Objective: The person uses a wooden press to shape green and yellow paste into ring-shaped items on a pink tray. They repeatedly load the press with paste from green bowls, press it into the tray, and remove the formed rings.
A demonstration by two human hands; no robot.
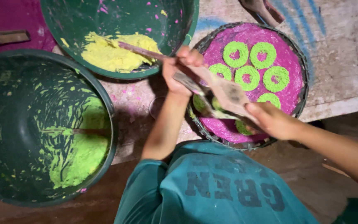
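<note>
Head view, looking straight down. Left hand (178,70): fingers wrapped around a thin brown wooden stick (139,50). The stick's long axis runs from the hand toward 10 o'clock, and its far end is buried in yellow paste (112,52) inside a dark green basin (117,25) at 12 o'clock.

Right hand (272,120): fingers closed on the near end of a flat wooden paddle (224,93), grey-brown and worn, broad in the middle. Its long axis runs from 4 o'clock to 10 o'clock, and the far end meets the left hand. A trace of green paste clings to its lower edge.

Under the paddle lies a round woven tray (301,62) with a dark rim, filled with a magenta grainy layer (289,93). Six bright green rings (245,77) sit plainly on it in two rows toward 1 o'clock, close together without overlap. More green shapes are partly hidden beneath the paddle and hands.

At 9 o'clock stands a second dark green basin (5,124), streaked inside, with light green paste (81,153) heaped at its right wall and another stick (88,132) lying in it.

The desk (336,49) is pale, scuffed wood, stained blue and pink. Bare surface shows beyond the tray toward 2 o'clock. The tray's near rim overhangs the desk edge at 5 o'clock. The two basins stand just beside each other, and the upper basin's rim is near the tray.
</note>
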